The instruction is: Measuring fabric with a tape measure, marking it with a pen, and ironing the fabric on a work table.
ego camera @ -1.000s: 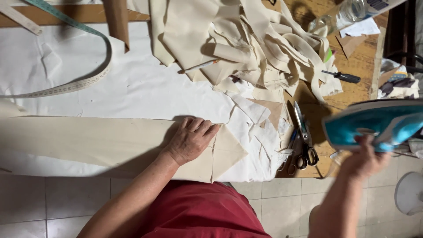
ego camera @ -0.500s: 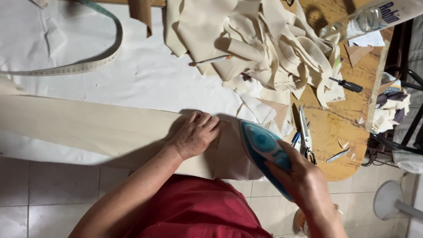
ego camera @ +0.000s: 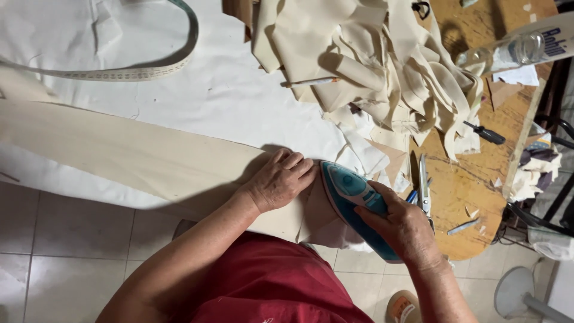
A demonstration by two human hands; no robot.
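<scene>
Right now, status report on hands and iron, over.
Left hand flat on fabric strip. Right hand grips iron, on strip's end. Scissors beside it.

Your right hand point(ego camera: 403, 230) brings the teal iron point(ego camera: 353, 200) in from off to the right, down onto the beige fabric strip point(ego camera: 149, 158), now just beside your left hand point(ego camera: 278, 179).

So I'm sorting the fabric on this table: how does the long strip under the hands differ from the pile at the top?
The long cream fabric strip lies flat and smooth in one piece; the heap of cream fabric scraps is crumpled, in many cut bits. The left hand presses the strip and the right hand holds the teal iron at its end; nothing touches the heap. Both look the same cream cloth.
</scene>
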